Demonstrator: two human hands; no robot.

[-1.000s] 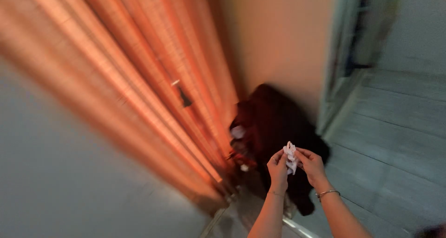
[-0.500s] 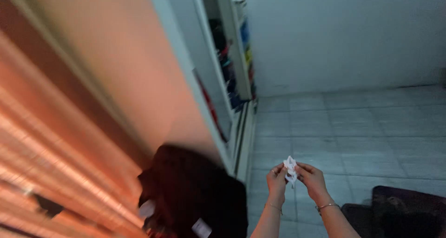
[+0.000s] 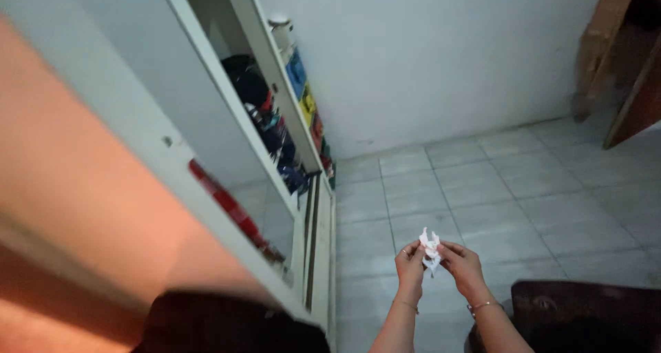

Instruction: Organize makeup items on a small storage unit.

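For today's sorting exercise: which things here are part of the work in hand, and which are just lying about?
In hand:
left hand
right hand
crumpled white paper, pinched between both

Lying about:
white cabinet with stored items
tiled floor
dark mat
wooden board

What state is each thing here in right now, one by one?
Small crumpled white paper: scrunched, pinched between both hands above the floor.
Left hand: fingers closed on the paper.
Right hand: fingers closed on the paper.
White glass-fronted cabinet: filled with colourful items; door position unclear.
Grey tiled floor: bare where visible.
Brown wooden door: appears ajar.
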